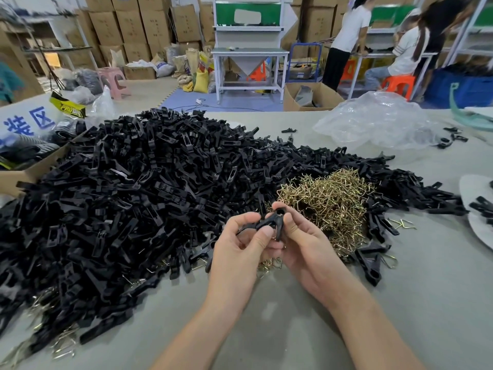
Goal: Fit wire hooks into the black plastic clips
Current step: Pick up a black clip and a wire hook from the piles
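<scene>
Both my hands hold one black plastic clip (273, 222) above the table's near middle. My left hand (241, 243) pinches its left arm between thumb and fingers. My right hand (301, 241) grips its right side, a fingertip by the round hole at its top. Whether a wire hook sits in this clip is hidden by my fingers. Just behind my hands lies a tangled heap of brass-coloured wire hooks (330, 201). A large pile of loose black clips (133, 188) spreads across the left and centre of the table.
Finished clips with hooks (373, 260) lie right of my hands. A crumpled clear plastic bag (378, 121) sits at the back right, a cardboard box (24, 172) at the left edge. White plates (477, 225) are at the far right. People work at benches behind.
</scene>
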